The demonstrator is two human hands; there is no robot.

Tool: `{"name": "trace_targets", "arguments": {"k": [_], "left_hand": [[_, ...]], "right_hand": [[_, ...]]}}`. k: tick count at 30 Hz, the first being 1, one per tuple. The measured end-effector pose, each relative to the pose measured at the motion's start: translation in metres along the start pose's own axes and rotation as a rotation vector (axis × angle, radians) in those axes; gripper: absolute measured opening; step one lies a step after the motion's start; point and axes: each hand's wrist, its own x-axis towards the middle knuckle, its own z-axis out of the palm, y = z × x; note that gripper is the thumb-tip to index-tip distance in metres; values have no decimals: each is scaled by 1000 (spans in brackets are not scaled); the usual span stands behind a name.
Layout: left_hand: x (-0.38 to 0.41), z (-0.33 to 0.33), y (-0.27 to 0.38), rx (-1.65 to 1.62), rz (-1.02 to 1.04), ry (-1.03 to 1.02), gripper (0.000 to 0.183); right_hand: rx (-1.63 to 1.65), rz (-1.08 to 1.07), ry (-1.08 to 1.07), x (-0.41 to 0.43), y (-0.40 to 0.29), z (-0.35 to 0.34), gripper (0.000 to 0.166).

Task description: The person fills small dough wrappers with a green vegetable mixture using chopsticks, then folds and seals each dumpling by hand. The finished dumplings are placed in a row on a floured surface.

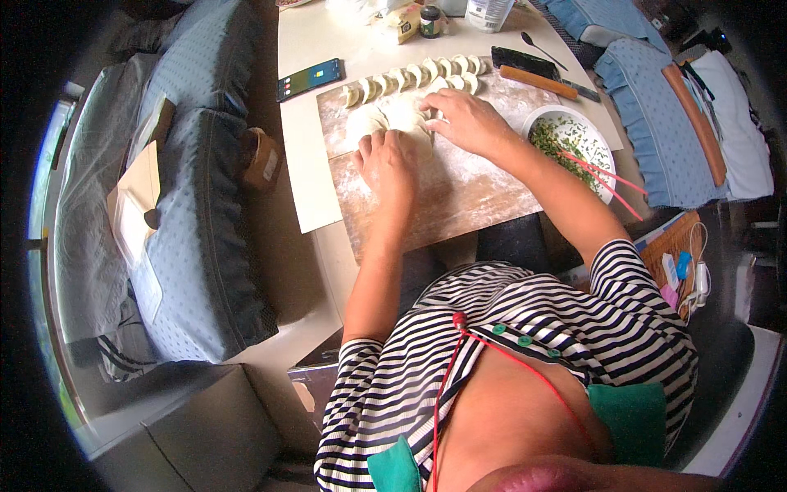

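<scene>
Stacks of pale round dough wrappers (366,122) lie on a floured wooden board (467,178). My left hand (387,161) rests at the near side of the stacks, fingers bent; whether it grips a wrapper is hidden. At the right edge of the stacks is my right hand (458,117), thumb and fingers apart around the wrappers' rim; its hold is unclear. Folded dumplings (399,78) stand in rows along the board's far edge. A white bowl (533,120) of chopped green filling (559,138) sits at the right, with red chopsticks (605,172) leaning out over its rim.
A wooden rolling pin (538,82) lies beside a dark-bladed cleaver (522,63) at the back right. Beyond are a spoon (544,50), a dark jar (430,22) and a plastic tub (487,15). A phone (310,80) lies left of the board. Blue-covered seating (190,234) flanks the table.
</scene>
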Motion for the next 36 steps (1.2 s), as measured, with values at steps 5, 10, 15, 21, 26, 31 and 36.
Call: {"name": "trace_targets", "arguments": {"k": [5, 10, 15, 21, 26, 31, 36], "left_hand": [[-6, 10, 0, -22, -17, 83, 21], [-3, 13, 0, -127, 4, 148, 18], [-3, 19, -4, -350, -81, 57, 16], [-11, 16, -12, -488, 53, -13, 19], [-16, -7, 13, -1470, -217, -297, 16], [-15, -39, 64, -1919, -604, -560, 28], [-25, -40, 103, -2037, -853, -768, 32]], "right_hand": [[-2, 191, -56, -15, -1, 19, 27], [-59, 242, 39, -19, -5, 46, 25], [88, 214, 127, -26, -8, 49, 21], [326, 210, 102, -33, -2, 45, 14], [485, 186, 216, -68, -24, -17, 13], [710, 291, 279, -168, -2, -85, 13], [873, 818, 171, -291, 44, -104, 19]]}}
